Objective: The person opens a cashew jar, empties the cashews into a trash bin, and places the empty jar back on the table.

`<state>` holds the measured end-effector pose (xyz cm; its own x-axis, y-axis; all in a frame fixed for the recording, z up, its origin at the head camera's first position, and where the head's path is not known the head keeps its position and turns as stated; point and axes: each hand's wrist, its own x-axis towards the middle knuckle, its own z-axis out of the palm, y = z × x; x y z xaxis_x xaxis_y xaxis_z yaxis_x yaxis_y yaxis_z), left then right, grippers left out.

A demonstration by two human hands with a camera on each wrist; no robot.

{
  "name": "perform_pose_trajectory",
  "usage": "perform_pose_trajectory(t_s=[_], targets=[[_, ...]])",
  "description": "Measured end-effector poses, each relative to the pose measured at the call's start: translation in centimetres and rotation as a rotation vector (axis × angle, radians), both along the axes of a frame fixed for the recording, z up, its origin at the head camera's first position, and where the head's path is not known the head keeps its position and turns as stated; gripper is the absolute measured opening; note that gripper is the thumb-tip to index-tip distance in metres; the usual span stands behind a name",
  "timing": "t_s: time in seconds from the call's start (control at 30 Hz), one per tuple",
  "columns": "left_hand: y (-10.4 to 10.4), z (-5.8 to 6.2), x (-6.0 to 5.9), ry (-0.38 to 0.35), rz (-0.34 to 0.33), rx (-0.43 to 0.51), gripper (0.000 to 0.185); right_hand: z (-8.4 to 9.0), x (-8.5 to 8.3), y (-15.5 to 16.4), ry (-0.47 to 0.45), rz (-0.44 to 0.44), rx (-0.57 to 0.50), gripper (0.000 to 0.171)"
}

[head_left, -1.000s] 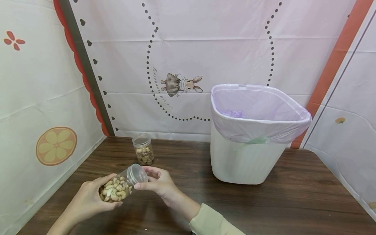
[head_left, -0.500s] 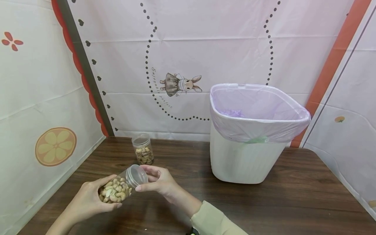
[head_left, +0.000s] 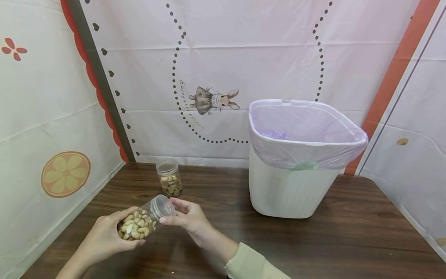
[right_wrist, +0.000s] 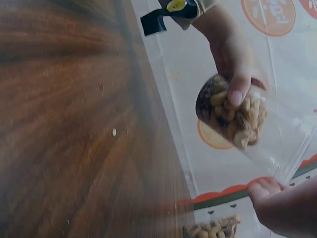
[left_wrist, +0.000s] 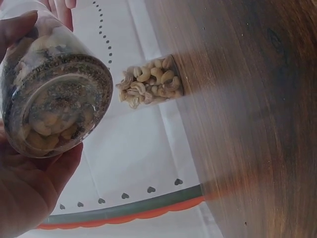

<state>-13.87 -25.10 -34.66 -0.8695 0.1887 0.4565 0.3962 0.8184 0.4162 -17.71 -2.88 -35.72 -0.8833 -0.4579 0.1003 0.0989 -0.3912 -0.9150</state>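
My left hand (head_left: 108,235) grips a clear plastic jar (head_left: 139,223) of cashews around its lower body. The jar is tilted, its ringed top end up and to the right. At that end, my right hand (head_left: 195,223) pinches the clear lid (head_left: 164,206) between thumb and fingers. In the left wrist view the jar's round base (left_wrist: 64,111) faces the camera, with nuts behind it. A second clear jar (head_left: 169,184) stands upright just behind, partly filled with cashews. The right wrist view shows the cashews (right_wrist: 242,116) gathered toward the held jar's base.
A white bin (head_left: 289,190) lined with a purple bag (head_left: 313,155) stands at the right on the dark wooden table (head_left: 313,248). Printed cloth (head_left: 216,62) hangs behind. A small pale crumb (right_wrist: 114,132) lies on the tabletop near the front.
The jar and both hands stay in nearly the same place. The right hand and forearm shift only slightly; the second jar and bin stand as before.
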Motion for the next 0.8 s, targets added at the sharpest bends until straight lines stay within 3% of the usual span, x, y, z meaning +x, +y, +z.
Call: perform_pose_trajectory(t_s=[0.5,0.8], targets=[[0.3,-0.1,1.0,0.048,0.009,-0.045,0.073,0.6,1.9,-0.9,-0.05,-0.164,0.058,0.063],[0.5,-0.2,1.7,0.06,0.007,-0.05,0.072,0.8,2.6,-0.9,-0.05,-0.175,0.074,0.061]])
